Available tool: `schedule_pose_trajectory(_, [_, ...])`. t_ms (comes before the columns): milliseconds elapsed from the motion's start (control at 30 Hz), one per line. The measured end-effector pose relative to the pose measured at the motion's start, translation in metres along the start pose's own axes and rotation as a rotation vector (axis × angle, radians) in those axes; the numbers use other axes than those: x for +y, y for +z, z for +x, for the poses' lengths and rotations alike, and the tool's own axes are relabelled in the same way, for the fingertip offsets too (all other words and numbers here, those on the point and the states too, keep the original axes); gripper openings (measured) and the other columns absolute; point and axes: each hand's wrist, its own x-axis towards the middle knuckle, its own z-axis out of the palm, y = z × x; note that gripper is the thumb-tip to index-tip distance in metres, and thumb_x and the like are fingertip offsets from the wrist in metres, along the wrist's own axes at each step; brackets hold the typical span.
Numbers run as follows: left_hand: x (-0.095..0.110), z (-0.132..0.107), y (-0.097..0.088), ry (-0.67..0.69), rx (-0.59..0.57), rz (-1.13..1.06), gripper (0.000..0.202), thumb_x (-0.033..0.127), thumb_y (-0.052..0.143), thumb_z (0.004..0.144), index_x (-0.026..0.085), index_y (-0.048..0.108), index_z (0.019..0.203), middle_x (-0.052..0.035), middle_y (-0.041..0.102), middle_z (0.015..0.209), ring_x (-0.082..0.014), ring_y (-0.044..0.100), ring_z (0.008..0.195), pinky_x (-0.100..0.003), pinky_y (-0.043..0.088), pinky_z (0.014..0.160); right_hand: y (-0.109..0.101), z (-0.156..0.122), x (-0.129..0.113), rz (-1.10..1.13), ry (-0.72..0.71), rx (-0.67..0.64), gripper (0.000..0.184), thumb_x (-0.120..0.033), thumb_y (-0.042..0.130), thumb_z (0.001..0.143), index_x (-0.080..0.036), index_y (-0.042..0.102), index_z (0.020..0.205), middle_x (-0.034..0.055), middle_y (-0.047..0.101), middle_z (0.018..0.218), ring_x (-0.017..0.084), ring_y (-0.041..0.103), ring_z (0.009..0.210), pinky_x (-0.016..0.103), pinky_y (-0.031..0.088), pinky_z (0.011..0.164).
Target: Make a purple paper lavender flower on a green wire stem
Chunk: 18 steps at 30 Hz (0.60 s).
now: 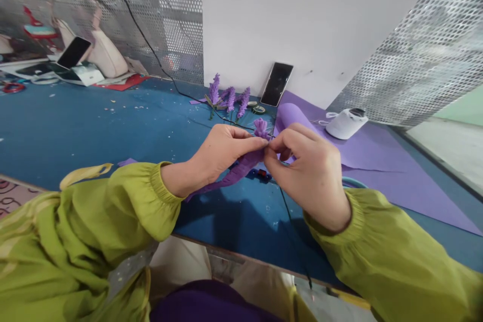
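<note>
My sleeves [400, 249] reach over the tabletop [113, 128], where the fingers of my left hand [217, 153] and right hand [311, 171] pinch the bloom [260, 127] at its base, presumably steadying it upright, while a strip [236, 173] trails beneath my left wrist.

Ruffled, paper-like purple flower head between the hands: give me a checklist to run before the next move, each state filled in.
1. Left hand pinching just below the ruffled, paper-like purple flower head: ok.
2. Right hand at the same spot: ok; what its fingertips grip: cannot tell.
3. Long, dark purple strip free to its far end: cannot tell, the left sleeve hides it.
4. Three slim purple flower spikes clear of the fingers: ok.
5. Thin black cable away from the work: not ok, it runs behind the hands.
</note>
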Motion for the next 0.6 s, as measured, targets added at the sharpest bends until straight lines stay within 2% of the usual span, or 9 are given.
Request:
schedule_pose_trajectory(133, [0.001,-0.001,0.001,-0.025,0.021,-0.002,0.026,0.036,0.072,0.071,0.015,0.065,0.059,0.0042,0.050,0.054,-0.0069,0.040,0.051,-0.023,0.028,0.049,0.000,-0.003,-0.001,0.018,-0.019,-0.030,0.017,-0.015,0.055,0.082,-0.022,0.057,0.067,0.0022,0.058,0.071,0.015,0.054,0.062,0.030,0.041,0.055])
schedule_pose_trajectory(267, [0.003,-0.001,-0.002,-0.027,0.028,-0.002,0.025,0.034,0.073,0.070,0.015,0.064,0.056,0.0037,0.054,0.054,-0.0067,0.043,0.051,-0.021,0.031,0.049,-0.008,0.003,0.003,0.207,0.074,-0.082,0.013,-0.019,0.061,0.082,-0.022,0.066,0.070,0.0012,0.063,0.071,0.014,0.057,0.063,0.029,0.043,0.057])
schedule_pose_trajectory(333, [0.003,0.000,-0.005,-0.011,0.032,0.018,0.025,0.036,0.072,0.073,0.015,0.067,0.061,0.0034,0.056,0.055,-0.0066,0.043,0.051,-0.021,0.032,0.050,-0.013,0.008,0.007,0.337,0.203,-0.142,0.012,-0.024,0.065,0.081,-0.021,0.070,0.071,0.0009,0.065,0.067,0.014,0.057,0.062,0.028,0.043,0.056])
schedule_pose_trajectory(467, [0.001,0.000,-0.009,0.034,0.075,0.067,0.026,0.039,0.072,0.073,0.014,0.069,0.065,0.0042,0.055,0.056,-0.0062,0.042,0.052,-0.020,0.031,0.050,-0.015,0.016,0.015,0.711,0.558,-0.250,0.020,-0.034,0.074,0.076,-0.018,0.070,0.065,0.0014,0.064,0.060,0.012,0.055,0.057,0.026,0.043,0.055])
schedule_pose_trajectory(600, [0.003,-0.002,-0.007,0.085,0.072,0.137,0.024,0.037,0.071,0.073,0.014,0.070,0.065,0.0038,0.059,0.059,-0.0069,0.044,0.053,-0.020,0.034,0.051,-0.012,0.017,0.018,1.008,0.758,-0.408,0.024,-0.036,0.081,0.068,-0.016,0.070,0.063,0.0014,0.063,0.061,0.009,0.054,0.058,0.022,0.043,0.056])
